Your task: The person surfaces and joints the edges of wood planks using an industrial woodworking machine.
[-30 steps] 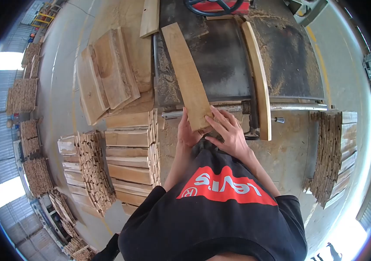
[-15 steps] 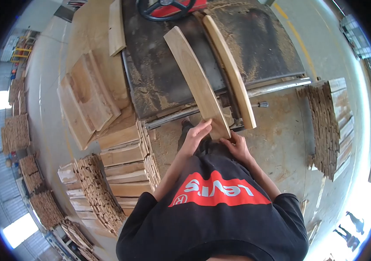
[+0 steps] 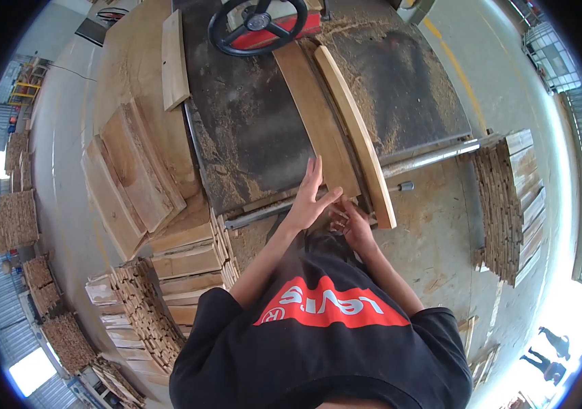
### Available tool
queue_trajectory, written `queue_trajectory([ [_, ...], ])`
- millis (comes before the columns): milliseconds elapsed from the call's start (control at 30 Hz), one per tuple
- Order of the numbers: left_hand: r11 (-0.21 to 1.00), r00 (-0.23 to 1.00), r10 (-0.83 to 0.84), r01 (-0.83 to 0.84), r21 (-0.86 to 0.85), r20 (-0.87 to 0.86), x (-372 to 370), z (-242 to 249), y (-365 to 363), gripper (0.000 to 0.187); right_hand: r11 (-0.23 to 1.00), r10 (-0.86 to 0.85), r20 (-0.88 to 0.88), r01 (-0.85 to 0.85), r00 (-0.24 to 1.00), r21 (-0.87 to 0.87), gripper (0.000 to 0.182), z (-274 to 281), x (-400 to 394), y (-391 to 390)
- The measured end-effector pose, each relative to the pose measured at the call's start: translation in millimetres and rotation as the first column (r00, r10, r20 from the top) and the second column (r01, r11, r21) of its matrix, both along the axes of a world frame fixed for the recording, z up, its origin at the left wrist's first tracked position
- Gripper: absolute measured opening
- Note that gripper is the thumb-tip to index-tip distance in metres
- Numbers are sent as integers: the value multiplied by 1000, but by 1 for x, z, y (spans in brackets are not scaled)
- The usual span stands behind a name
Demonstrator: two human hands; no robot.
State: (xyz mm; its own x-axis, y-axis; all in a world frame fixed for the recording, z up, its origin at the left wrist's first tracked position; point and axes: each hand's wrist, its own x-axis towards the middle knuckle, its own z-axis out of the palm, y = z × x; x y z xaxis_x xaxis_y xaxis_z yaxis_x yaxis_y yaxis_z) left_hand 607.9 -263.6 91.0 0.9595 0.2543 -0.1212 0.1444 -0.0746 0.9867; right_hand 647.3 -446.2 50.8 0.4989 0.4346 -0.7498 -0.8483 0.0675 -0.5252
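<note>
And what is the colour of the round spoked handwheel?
The round spoked handwheel is black, best seen in the head view.

The long, flat, light-brown wooden board [image 3: 325, 129] has a straight, narrow shape and a smooth-looking face with faint grain. It is lying with its wide face up on the dark metal bench [image 3: 236, 102], with its length going from about 11 o'clock to 5 o'clock. Its far end is close to the black steering-type wheel [image 3: 258, 22], and its near end reaches the 6 o'clock edge of the bench. This near end is partly hidden.
</note>
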Motion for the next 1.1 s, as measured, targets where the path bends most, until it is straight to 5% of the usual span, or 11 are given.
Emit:
queue_trajectory([
  [67, 1000, 1000, 2, -2, -23, -9, 13, -6, 15, 109, 984, 73, 62, -62, 995, -166, 42, -1, 8, 23],
  [267, 975, 998, -58, 57, 215, -2, 49, 2, 73, 87, 978, 5, 223, 42, 975, -206, 43, -11, 48, 79],
  [367, 996, 998, -70, 70, 57, -4, 62, -8, 123, 75, 965, -54, 184, 98, 981, -243, 43, -2, 70, 110],
  [500, 912, 966, 133, -207, 355, 221, 79, -5, 240, 53, 935, -62, 181, 121, 981, -333, 47, 12, 85, 135],
  [567, 648, 928, 256, -372, 664, 271, 83, 2, 316, 50, 932, -47, 174, 106, 984, -346, 47, 16, 89, 132],
  [633, 477, 856, 435, -482, 735, 280, 82, -1, 390, 62, 930, -60, 139, 106, 988, -353, 47, 13, 92, 128],
  [700, -46, 669, 690, -341, 939, 277, 87, -5, 440, 85, 929, -44, 154, 97, 987, -356, 48, 16, 94, 131],
  [800, 422, 562, 821, -471, 775, -105, 96, -26, 500, 108, 920, -76, 170, 135, 983, -369, 49, 21, 87, 136],
  [900, 461, 529, 829, -461, 758, -183, 97, -12, 500, 114, 929, -123, 185, 178, 975, -325, 50, 17, 88, 140],
  [1000, 545, 561, 828, -808, 223, 7, 88, -44, 468, 95, 941, -139, 210, 195, 968, -275, 48, 15, 105, 159],
  [1100, 589, 608, 794, -767, -255, 8, 45, 8, 360, 85, 957, -159, 207, 202, 965, -210, 41, -3, 123, 174],
])
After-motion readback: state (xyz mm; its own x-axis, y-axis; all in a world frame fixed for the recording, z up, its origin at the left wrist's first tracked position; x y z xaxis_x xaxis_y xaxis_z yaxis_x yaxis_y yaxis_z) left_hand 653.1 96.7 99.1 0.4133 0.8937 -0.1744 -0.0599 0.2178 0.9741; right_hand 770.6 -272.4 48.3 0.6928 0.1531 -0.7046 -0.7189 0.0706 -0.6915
